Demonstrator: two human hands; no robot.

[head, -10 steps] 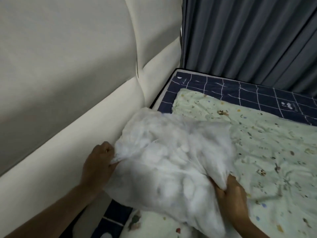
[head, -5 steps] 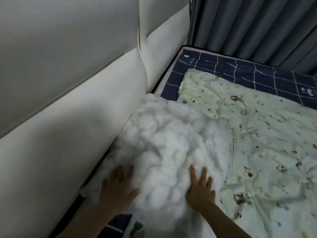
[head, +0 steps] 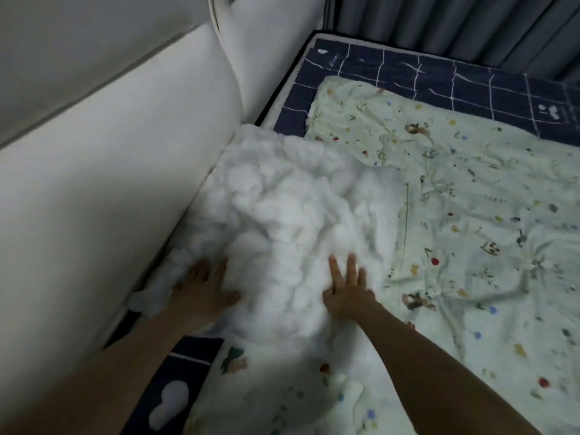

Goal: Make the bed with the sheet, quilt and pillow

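- Padded cream headboard (head: 131, 146) fills left side, w/ a vertical seam near top; grey pleated curtain (head: 455, 23) along far edge behind bed.
- Navy sheet (head: 439, 80) w/ white grid lines spread on mattress, showing along far edge & again in a strip at bottom left by headboard.
- Pale green quilt (head: 486, 215) w/ small multicolour print laid over sheet, wrinkled, covering most of right & lower part of view; far edge stops short of sheet's far border.
- Lumpy white pillow (head: 282, 208) lying flat at head of bed, left side touching headboard, right part overlapping quilt's near-headboard edge; surface bumpy, uneven.
- 2 bare forearms reaching in from bottom, both angled up toward pillow, roughly parallel, well apart.
- Left hand (head: 204, 293) palm down on pillow's near-left corner, just beside headboard; fingers straight, close together, pressing into filling; thumb out to the right.
- Right hand (head: 348, 293) palm down on pillow's near-right part, close to where pillow meets quilt; fingers straight & spread apart, tips sunk a bit into soft surface, gripping nothing.
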